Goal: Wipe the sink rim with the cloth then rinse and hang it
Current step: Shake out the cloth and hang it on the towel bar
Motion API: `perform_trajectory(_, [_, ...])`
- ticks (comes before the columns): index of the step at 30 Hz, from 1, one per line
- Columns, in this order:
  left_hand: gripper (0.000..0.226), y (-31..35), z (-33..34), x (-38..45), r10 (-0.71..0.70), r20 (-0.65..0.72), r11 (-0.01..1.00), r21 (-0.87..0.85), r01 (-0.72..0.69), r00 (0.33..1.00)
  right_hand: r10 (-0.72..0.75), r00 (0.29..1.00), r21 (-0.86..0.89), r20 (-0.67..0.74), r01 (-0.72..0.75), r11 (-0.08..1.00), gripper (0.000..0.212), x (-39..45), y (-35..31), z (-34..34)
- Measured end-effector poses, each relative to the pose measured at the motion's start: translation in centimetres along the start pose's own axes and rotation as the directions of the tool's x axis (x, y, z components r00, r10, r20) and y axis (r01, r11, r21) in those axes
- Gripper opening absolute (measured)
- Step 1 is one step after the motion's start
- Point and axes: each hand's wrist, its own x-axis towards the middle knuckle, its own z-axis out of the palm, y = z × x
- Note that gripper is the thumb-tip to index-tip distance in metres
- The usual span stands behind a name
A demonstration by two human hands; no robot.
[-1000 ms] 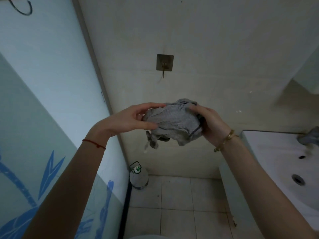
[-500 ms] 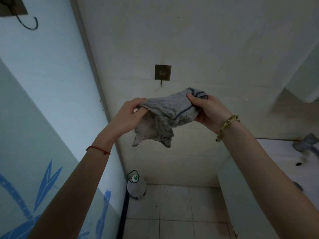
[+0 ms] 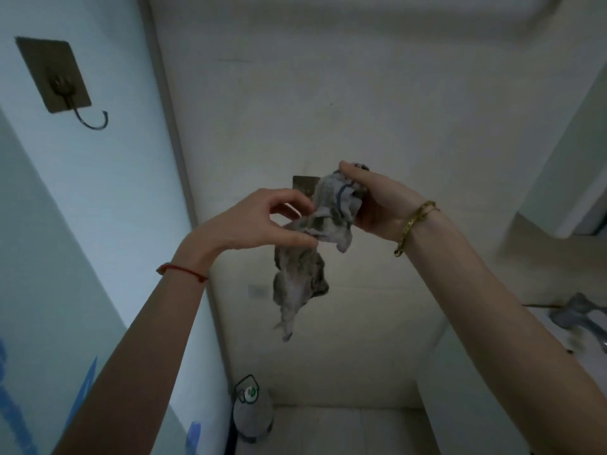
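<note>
A grey cloth (image 3: pixel 300 277) with a dark blue stripe hangs crumpled in front of the cream wall. My right hand (image 3: pixel 377 205) grips its top edge, raised right against the small metal wall hook plate (image 3: pixel 303 183), which the cloth and my fingers mostly hide. My left hand (image 3: pixel 259 221) pinches the cloth just below and to the left. The cloth's lower part dangles free. The white sink (image 3: pixel 588 366) shows only at the far right edge, with its grey faucet (image 3: pixel 578 311).
A second adhesive hook (image 3: pixel 62 83) is stuck on the pale blue panel at upper left. A white bottle with a green label (image 3: pixel 251 412) stands on the tiled floor in the corner below the cloth.
Both hands lifted the cloth up to the wall hook. The cloth went from bunched between the hands to hanging down from my right hand. The view tilted upward.
</note>
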Motion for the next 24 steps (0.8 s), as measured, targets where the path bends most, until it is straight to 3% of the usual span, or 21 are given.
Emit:
perform_trajectory(2, [0.052,0.6,0.0,0.4,-0.046,0.058,0.999,0.005,0.046,0.997,-0.014,0.995,-0.056,0.097,0.020,0.998,0.010,-0.2,-0.5,0.7])
perform_trajectory(4, [0.050,1.2,0.3,0.7,-0.080,0.008,0.995,0.060,0.079,0.997,-0.042,0.989,-0.072,0.141,0.053,0.996,0.012,-0.4,-0.6,1.3])
perform_trajectory(6, [0.032,1.6,0.5,1.3,-0.034,-0.150,0.978,0.199,0.064,0.988,-0.104,0.990,-0.111,0.099,0.115,0.987,0.024,-0.4,-0.7,1.7])
perform_trajectory(8, [0.032,2.1,0.1,1.9,-0.017,-0.184,0.956,0.285,0.070,0.983,-0.172,0.985,-0.175,0.030,0.175,0.969,0.027,-0.4,-1.0,2.1])
perform_trajectory(12, [0.038,3.5,-2.9,2.7,-0.101,0.052,0.992,0.085,0.097,0.994,-0.199,0.980,-0.251,0.028,0.199,0.947,0.027,-0.4,-2.6,1.9])
perform_trajectory(16, [0.022,4.7,-6.7,3.8,-0.050,-0.114,0.989,0.135,0.065,0.992,-0.223,0.974,-0.405,-0.034,0.191,0.894,0.023,-0.5,-4.4,0.4])
perform_trajectory(20, [0.017,6.2,-10.1,4.6,0.012,-0.317,0.978,0.200,0.054,0.948,-0.367,0.928,-0.709,-0.066,0.215,0.671,0.014,-0.7,-6.8,-2.3])
perform_trajectory(24, [0.012,7.5,-12.9,5.6,0.037,-0.373,0.975,0.217,0.048,0.927,-0.435,0.900,-0.903,0.036,0.216,0.371,0.013,-0.9,-10.1,-4.2])
